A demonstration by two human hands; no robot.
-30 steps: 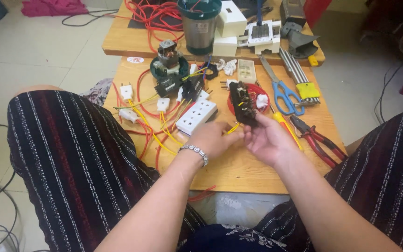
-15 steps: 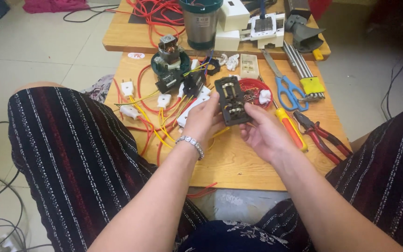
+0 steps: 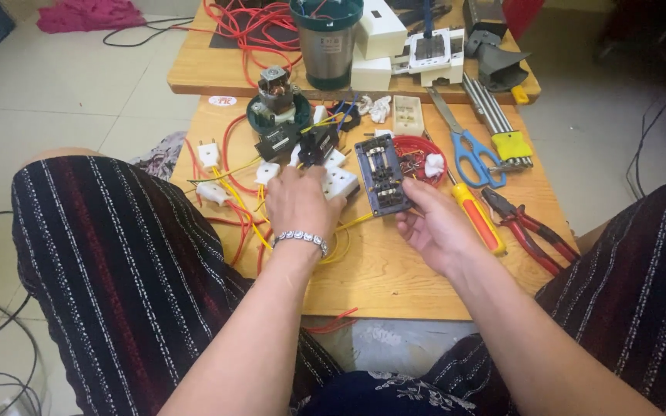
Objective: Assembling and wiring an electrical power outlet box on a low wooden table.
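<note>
Right hand (image 3: 437, 227) pinches the lower edge of a dark blue socket insert (image 3: 383, 176), tilted up above the low wooden table (image 3: 395, 270), beside the red dish (image 3: 418, 150). Left hand (image 3: 298, 202) lies loosely curled over the white socket cover (image 3: 338, 181) and yellow wires (image 3: 240, 208); grasp cannot be told. Insert judged light, rigid plastic, brass contacts exposed: hold by rims.
</note>
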